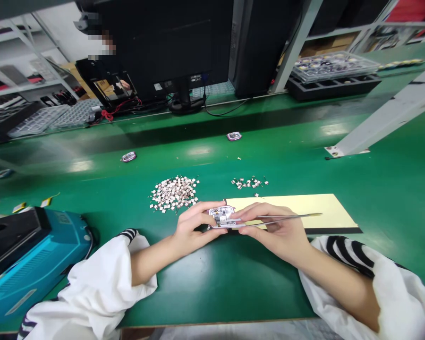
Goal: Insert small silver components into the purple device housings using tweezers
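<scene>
bare forearms (152,262) angled inward, left hand (194,224) curled in a grip, right hand (272,231) pinching, hands just beside each other

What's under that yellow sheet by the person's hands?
The yellow sheet rests on the green workbench mat, with a black layer peeking out along its near edge; whatever else lies beneath is covered.

Counting 1 L hand (198,224), 1 R hand (272,231), 1 pr tweezers (286,218), 1 small circuit bd (221,216) in fingers, 2 loose bds (234,136), 2 heaps of tiny parts (173,193), 1 yellow sheet (297,205), 1 monitor (163,47).
</scene>
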`<state>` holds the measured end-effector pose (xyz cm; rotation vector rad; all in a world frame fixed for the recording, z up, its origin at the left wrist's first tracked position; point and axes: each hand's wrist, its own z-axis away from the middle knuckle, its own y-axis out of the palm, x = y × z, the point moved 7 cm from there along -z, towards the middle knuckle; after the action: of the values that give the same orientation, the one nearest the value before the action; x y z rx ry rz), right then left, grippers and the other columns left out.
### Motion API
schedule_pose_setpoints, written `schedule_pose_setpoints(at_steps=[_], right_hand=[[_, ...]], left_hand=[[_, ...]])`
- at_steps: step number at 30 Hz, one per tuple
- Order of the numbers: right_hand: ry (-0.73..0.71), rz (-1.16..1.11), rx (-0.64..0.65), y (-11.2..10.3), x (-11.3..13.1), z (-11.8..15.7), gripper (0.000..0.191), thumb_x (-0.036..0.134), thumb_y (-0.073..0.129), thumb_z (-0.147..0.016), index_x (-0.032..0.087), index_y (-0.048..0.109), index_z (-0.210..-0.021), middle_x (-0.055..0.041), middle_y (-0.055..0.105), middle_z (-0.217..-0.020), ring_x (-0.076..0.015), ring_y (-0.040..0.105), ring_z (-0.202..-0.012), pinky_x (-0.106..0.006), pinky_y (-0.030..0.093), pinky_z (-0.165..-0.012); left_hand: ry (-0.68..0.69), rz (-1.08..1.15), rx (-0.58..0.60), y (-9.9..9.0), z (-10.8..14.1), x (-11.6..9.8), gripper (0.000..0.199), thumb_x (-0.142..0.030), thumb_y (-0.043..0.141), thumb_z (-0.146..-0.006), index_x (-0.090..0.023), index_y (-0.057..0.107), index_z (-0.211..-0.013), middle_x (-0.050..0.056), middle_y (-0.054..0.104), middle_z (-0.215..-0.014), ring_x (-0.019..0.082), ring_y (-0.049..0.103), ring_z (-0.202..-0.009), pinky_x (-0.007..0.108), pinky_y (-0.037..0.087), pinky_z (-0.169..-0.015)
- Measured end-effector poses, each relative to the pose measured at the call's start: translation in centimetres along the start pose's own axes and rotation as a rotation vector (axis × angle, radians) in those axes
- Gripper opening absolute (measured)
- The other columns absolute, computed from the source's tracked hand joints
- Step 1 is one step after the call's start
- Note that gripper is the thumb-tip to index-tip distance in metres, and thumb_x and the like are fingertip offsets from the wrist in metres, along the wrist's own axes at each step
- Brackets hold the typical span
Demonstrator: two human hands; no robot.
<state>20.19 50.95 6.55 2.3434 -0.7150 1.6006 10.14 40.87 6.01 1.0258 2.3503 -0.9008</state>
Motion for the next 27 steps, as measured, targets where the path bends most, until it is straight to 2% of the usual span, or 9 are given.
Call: schedule_pose_setpoints(at_steps=[4, 12, 19, 23, 27], right_hand=[[0.010, 0.006, 0.008, 0.06, -0.14, 0.04, 0.018, 0.010, 0.068, -0.065, 0.021, 0.062, -0.077, -0.0016, 0.067, -0.080, -0.0164, 0.063, -0.077, -0.030, 0.051, -0.073], [-0.079, 0.054, -0.038, 0.11, 0.50, 0.29, 0.020, 0.004, 0.067, -0.064, 0.020, 0.064, -0.076, -0.0016, 0.068, -0.078, -0.0144, 0.064, -0.075, -0.024, 0.052, -0.073], [-0.005, -0.035, -0.100, 0.12, 0.06, 0.46, 0.025, 0.002, 0.066, -0.064, 0.024, 0.063, -0.076, 0.0020, 0.068, -0.079, -0.0127, 0.064, -0.076, -0.023, 0.053, -0.071], [0.002, -0.081, -0.074, 0.03, 0.09, 0.54, 0.027, 0.001, 0.066, -0.065, 0.025, 0.063, -0.079, 0.0023, 0.067, -0.083, -0.0131, 0.063, -0.079, -0.024, 0.053, -0.074], [-0.082, -0.026, -0.017, 0.16, 0.85, 0.46, 0.028, 0.000, 0.066, -0.063, 0.023, 0.064, -0.080, -0.0001, 0.067, -0.083, -0.0148, 0.063, -0.077, -0.027, 0.053, -0.072]], left_hand=[[0.008, -0.013, 0.016, 0.11, 0.14, -0.07, 0.021, -0.009, 0.068, -0.064, -0.013, 0.050, -0.073, 0.015, 0.057, -0.108, 0.020, 0.057, -0.094, 0.031, 0.049, -0.074], [0.035, -0.001, 0.039, 0.26, -0.03, -0.33, 0.014, -0.010, 0.065, -0.067, -0.012, 0.053, -0.073, 0.015, 0.055, -0.109, 0.021, 0.057, -0.094, 0.032, 0.050, -0.073], [0.060, -0.034, 0.053, 0.15, -0.56, -0.73, 0.010, -0.014, 0.066, -0.067, -0.011, 0.058, -0.072, 0.016, 0.058, -0.104, 0.020, 0.059, -0.089, 0.032, 0.051, -0.072], [0.056, -0.004, 0.036, -0.07, -0.58, -0.73, 0.012, -0.014, 0.067, -0.066, -0.010, 0.057, -0.072, 0.017, 0.060, -0.101, 0.020, 0.060, -0.086, 0.029, 0.051, -0.070], [0.051, 0.006, 0.018, -0.16, -0.47, -0.54, 0.015, -0.018, 0.067, -0.066, -0.010, 0.057, -0.072, 0.017, 0.062, -0.097, 0.018, 0.062, -0.081, 0.026, 0.052, -0.066]])
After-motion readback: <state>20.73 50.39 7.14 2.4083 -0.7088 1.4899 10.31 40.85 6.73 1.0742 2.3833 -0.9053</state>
